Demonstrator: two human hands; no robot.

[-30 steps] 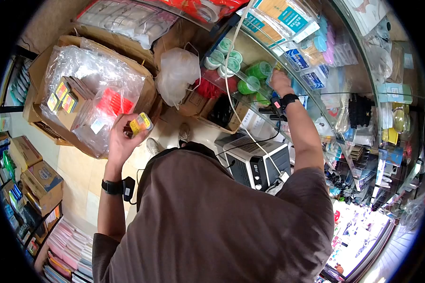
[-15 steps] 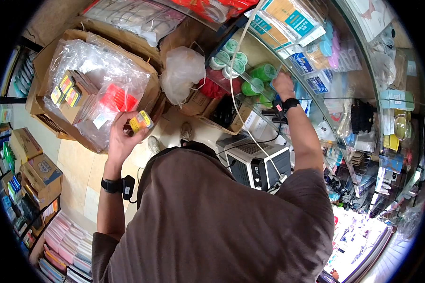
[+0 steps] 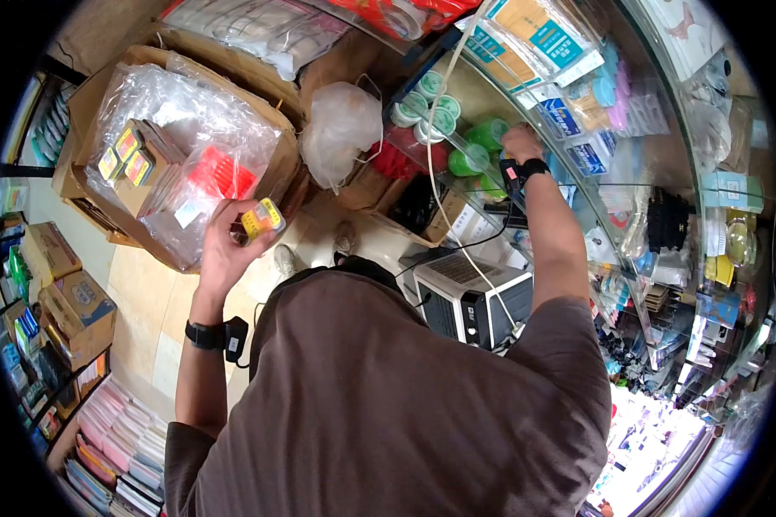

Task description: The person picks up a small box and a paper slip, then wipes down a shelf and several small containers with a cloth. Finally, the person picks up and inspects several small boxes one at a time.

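My left hand [image 3: 224,250] pinches a small box with a yellow label and clear edges [image 3: 262,218] between thumb and fingers, just above the near rim of an open carton. Inside that carton [image 3: 272,164], similar yellow-labelled small boxes [image 3: 130,155] rest on a stack of brown cardboard pieces, near a red plastic item [image 3: 223,172] and crumpled clear plastic [image 3: 203,108]. My right hand [image 3: 520,145] reaches to the glass shelving on the right, beside green tubs [image 3: 488,135]. Its fingertips are hidden, and I cannot see whether it holds anything.
White-lidded tubs [image 3: 437,123] stand behind the green ones. A white cable [image 3: 440,185] hangs across the shelf front, above a computer case [image 3: 465,297] on the floor. A white plastic bag [image 3: 341,133] sits beside the carton. Boxes [image 3: 78,314] and stacked paper [image 3: 117,431] line the left.
The view has shifted slightly. My left hand still holds the small yellow-labelled box, turned a little. My right hand stays by the green tubs, its wrist slightly turned.
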